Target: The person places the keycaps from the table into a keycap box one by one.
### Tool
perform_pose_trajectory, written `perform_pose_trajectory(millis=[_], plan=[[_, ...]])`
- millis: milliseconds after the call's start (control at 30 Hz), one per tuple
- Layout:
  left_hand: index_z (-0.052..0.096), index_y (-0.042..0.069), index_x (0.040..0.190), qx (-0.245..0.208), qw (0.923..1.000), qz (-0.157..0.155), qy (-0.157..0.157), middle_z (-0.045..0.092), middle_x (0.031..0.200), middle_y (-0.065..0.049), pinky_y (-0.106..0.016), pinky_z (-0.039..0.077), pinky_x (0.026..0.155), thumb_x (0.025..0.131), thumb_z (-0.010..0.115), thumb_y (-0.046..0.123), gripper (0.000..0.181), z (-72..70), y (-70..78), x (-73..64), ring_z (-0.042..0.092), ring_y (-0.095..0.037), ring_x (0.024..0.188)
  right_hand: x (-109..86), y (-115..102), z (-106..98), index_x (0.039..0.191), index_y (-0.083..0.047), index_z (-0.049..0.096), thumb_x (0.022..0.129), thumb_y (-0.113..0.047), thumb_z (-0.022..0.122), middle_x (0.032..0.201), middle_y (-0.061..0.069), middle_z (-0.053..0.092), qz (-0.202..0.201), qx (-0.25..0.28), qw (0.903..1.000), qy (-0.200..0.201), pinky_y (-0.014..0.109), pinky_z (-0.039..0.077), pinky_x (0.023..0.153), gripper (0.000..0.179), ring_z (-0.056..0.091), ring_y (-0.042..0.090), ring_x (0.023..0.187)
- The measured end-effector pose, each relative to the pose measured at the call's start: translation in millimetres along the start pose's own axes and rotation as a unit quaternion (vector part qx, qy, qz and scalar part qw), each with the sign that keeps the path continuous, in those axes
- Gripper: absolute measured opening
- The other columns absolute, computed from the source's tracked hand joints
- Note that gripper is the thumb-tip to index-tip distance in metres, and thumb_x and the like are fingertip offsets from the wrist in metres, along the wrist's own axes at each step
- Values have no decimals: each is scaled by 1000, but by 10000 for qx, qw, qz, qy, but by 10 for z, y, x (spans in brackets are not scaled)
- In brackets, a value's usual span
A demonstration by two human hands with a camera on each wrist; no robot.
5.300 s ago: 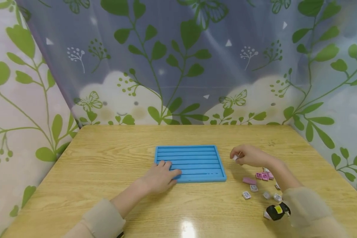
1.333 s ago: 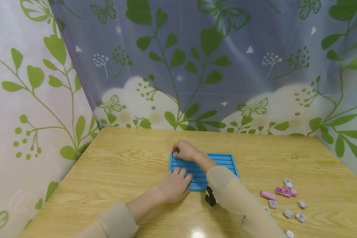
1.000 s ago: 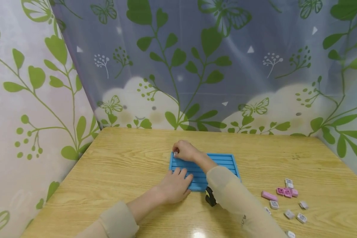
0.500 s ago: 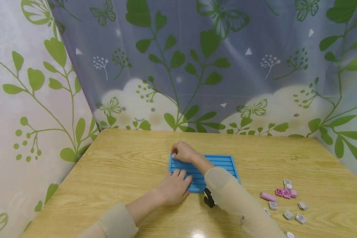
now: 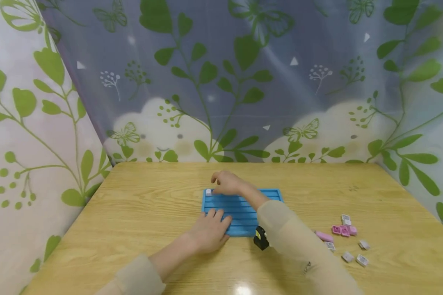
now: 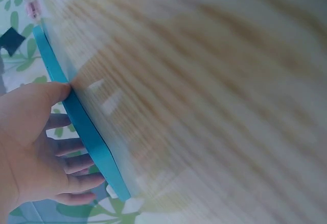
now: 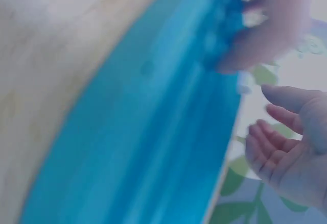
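A blue ridged tray (image 5: pixel 241 211) lies on the wooden table. In its far left corner sits a small white keycap (image 5: pixel 208 192). Just to the right of that keycap, my right hand (image 5: pixel 227 183) hovers over the tray's far edge, fingers loosely bent with nothing between them. My left hand (image 5: pixel 210 233) rests on the tray's near left part with fingers spread. In the left wrist view, the left thumb touches the edge of the tray (image 6: pixel 92 137). The right wrist view shows the right hand (image 7: pixel 291 147) with its fingers apart and the left hand blurred above it.
Loose keycaps lie on the table (image 5: pixel 151 192) at the right: a long pink keycap (image 5: pixel 324 236), several small pink keycaps (image 5: pixel 340 230) and white keycaps (image 5: pixel 362 260). A black wrist device (image 5: pixel 261 238) hangs by the right sleeve. A leaf-patterned curtain (image 5: pixel 221 82) stands behind.
The right hand carried a white keycap from the right side to the tray's far left corner, then let it go and shifted slightly right. The left hand has stayed on the tray.
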State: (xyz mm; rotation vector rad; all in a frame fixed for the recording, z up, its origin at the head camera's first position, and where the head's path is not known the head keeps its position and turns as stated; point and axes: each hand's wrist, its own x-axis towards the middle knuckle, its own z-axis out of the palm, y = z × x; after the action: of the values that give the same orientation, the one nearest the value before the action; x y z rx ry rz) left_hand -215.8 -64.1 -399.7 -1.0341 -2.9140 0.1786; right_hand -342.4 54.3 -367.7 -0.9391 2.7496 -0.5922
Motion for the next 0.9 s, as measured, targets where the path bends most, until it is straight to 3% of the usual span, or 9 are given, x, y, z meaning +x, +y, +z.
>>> perform_pose_trajectory(millis=[300,500,733,900], plan=[[50,10,124,-179,9997,-156,23,50,115,-12,-47,43,86,93,52,37,41,-2,-31,-41,46,-29,107,-470,113,-424,100,-5,64,91,-22,60,92,4,60,-189,-194,9994,-224,32,46,71,20,55,17,83],[50,9,124,-232,9995,-221,31,49,114,-14,-48,43,87,94,52,36,41,-4,-27,-91,46,-30,109,-908,376,-599,96,-5,64,90,-20,60,88,3,59,-270,-153,9995,-8,32,45,68,17,53,16,79],[49,8,125,-211,9996,-177,-34,50,116,-14,-49,42,88,94,51,36,42,-1,-11,-112,46,-31,111,-1446,859,-806,92,1,61,91,-14,57,75,6,59,551,224,9982,98,31,46,55,15,54,16,62],[50,9,125,-185,9997,-162,-36,50,117,-14,-50,42,88,94,51,37,41,17,-7,-113,47,-32,111,-1803,1223,-898,84,0,62,87,-16,62,79,6,60,1104,-550,9923,-95,36,46,60,16,55,19,69]])
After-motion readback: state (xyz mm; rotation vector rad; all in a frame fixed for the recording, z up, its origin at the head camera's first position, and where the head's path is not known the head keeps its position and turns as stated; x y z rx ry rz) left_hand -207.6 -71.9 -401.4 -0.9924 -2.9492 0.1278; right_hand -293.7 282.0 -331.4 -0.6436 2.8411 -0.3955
